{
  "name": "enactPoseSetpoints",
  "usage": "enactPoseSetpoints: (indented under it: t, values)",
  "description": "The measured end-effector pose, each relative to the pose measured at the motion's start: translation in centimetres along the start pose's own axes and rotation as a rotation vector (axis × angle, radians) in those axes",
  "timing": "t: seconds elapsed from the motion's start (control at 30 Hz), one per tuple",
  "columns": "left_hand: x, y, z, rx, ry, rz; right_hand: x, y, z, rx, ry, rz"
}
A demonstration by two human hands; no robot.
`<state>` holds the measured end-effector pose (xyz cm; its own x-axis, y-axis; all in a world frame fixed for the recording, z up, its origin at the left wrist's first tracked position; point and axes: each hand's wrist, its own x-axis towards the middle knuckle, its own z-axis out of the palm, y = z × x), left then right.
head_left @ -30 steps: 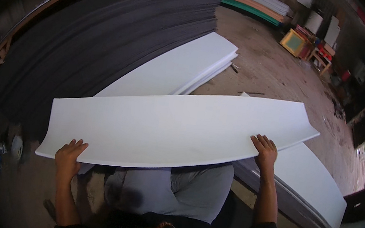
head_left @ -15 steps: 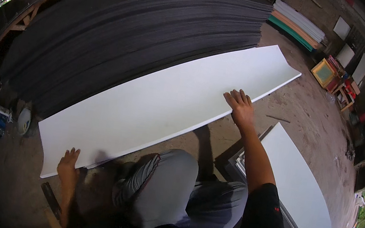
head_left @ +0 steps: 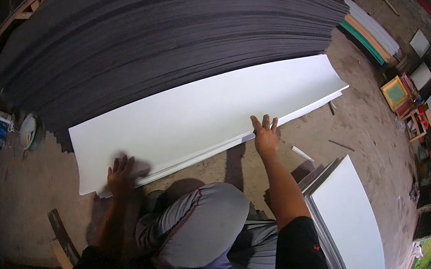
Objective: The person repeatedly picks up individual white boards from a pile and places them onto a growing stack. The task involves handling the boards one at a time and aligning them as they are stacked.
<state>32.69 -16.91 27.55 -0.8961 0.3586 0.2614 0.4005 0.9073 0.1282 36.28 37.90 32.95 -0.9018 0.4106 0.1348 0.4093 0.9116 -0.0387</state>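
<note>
A long white sheet lies lengthwise in front of me, its far side curving up against a tall stack of dark grey sheets. Along its near edge a second white layer shows just beneath. My left hand, fingers spread, rests on the sheet near its left end, slightly blurred. Farther right, my right hand lies over the near edge with its fingers stretched apart; its thumb is hard to make out. Neither hand is closed around the sheet.
A pile of white-topped sheets lies to my right. White, orange and green sheets are stacked at the far right, near a yellow-framed panel. A dark strip lies at lower left, and a white sliver on the floor.
The white sheet has shifted right at its left end, and the layer under its near edge shows more. My left hand has moved right and up; my right hand slid slightly left and nearer.
</note>
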Motion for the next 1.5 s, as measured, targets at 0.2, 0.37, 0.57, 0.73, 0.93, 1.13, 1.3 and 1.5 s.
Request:
enactPoseSetpoints:
  t: [0.2, 0.37, 0.57, 0.73, 0.93, 1.13, 1.3, 1.5]
  values:
    - [1.3, 1.9, 0.1, -0.015, -0.096, -0.035, -0.7, -3.4, -2.0, 0.181, 0.098, 0.197]
    - [2.6, 5.4, -1.0, 0.05, -0.051, -0.112, -2.2, -3.6, 0.6, 0.403, 0.136, -0.034]
    - [2.3, 6.1, -1.5, 0.066, -0.027, -0.113, -0.8, -2.3, 1.4, 0.443, 0.138, -0.107]
    - [2.2, 6.4, -2.0, 0.045, -0.061, -0.118, 0.0, -2.6, 1.3, 0.473, 0.098, -0.077]
    - [3.0, 7.0, -2.3, 0.035, -0.149, -0.177, 0.4, -2.4, 0.5, 0.559, -0.016, -0.058]
    - [3.6, 7.3, -3.4, 0.039, -0.237, -0.177, 0.8, -2.3, 2.4, 0.456, 0.049, -0.054]
    - [3.7, 7.4, -2.4, 0.071, -0.197, -0.146, -0.2, -2.3, 0.9, 0.467, 0.053, -0.061]
    - [3.6, 6.8, -2.7, 0.03, -0.134, -0.135, -0.9, -3.3, -1.9, 0.479, -0.026, -0.038]
